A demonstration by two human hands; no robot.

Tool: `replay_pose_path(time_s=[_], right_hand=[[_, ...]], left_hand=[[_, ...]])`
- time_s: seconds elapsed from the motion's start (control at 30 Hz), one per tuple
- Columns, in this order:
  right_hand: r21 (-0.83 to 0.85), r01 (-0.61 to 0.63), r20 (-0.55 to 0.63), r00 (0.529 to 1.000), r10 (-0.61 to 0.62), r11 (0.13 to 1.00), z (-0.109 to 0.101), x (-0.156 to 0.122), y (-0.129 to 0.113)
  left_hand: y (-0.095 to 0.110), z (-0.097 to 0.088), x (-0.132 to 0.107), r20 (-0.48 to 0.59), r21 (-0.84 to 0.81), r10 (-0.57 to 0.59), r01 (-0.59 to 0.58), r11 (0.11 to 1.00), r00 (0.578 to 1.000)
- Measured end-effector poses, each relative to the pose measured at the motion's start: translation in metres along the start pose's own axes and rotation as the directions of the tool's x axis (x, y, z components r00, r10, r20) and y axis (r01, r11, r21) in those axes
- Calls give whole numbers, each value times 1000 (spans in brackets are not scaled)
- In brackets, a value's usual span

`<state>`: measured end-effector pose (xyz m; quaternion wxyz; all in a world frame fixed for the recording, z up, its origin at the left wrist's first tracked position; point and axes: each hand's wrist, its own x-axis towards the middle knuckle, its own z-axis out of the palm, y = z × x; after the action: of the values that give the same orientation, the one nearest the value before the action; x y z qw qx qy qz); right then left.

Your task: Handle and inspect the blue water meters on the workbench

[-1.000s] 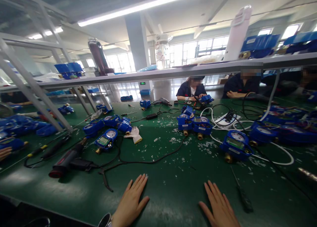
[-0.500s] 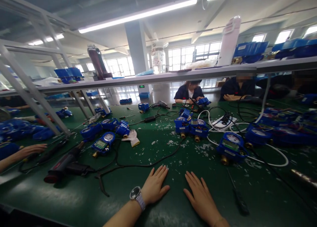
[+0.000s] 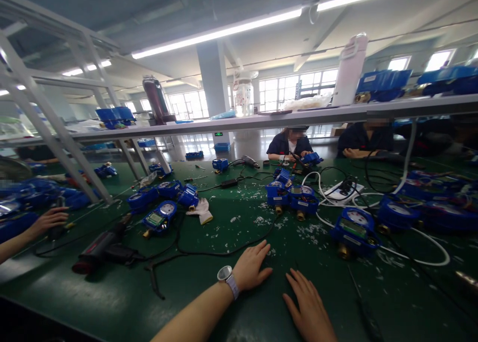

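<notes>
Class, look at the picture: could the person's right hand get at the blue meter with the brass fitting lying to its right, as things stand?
Probably yes. The right hand lies flat and empty on the green table; only bare table and white scraps lie between it and the blue meter.

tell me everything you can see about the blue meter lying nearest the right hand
The blue meter has a blue plastic-looking housing, a round white dial face at its far end and a greenish display panel in front of it. Brass-coloured fittings stick out below and to its right. It rests on the green table, tilted toward the camera, with white cable and black cable running close behind. Neither hand touches it.
</notes>
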<state>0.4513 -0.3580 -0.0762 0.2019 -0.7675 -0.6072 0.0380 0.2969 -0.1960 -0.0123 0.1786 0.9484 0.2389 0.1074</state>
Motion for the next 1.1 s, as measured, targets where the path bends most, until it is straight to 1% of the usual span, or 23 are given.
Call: replay_pose_path(time_s=[0.1,0.2,0.27,0.37,0.47,0.57,0.67,0.8,0.93,1.1], right_hand=[[-16,-14,49,999,15,1000,-4,0,-3],[-43,-39,106,993,43,998,-8,3,-9],[-38,-50,120,991,55,998,-9,7,-13],[4,-71,86,994,70,997,-7,20,-17],[22,-93,33,995,92,995,-3,38,-16],[31,-123,13,992,122,992,2,53,-12],[55,-144,9,990,143,988,7,60,-7],[102,-130,14,992,129,986,12,62,-1],[143,-103,23,995,101,984,17,63,2],[179,-73,35,997,67,981,23,63,5]], left_hand=[[-13,-10,11,-118,-2,-48,48,999,992],[-35,-19,31,-174,9,-117,121,993,978],[-49,-22,47,-163,25,-155,161,987,974],[-64,-21,70,-110,50,-192,199,979,975],[-72,-14,90,-59,65,-207,211,975,977],[-78,-5,105,-19,67,-228,228,971,974],[-85,0,113,8,67,-247,246,967,969],[-91,2,113,27,68,-246,244,967,969],[-92,1,111,22,66,-246,244,967,969],[-95,-1,115,8,67,-239,238,969,971]])
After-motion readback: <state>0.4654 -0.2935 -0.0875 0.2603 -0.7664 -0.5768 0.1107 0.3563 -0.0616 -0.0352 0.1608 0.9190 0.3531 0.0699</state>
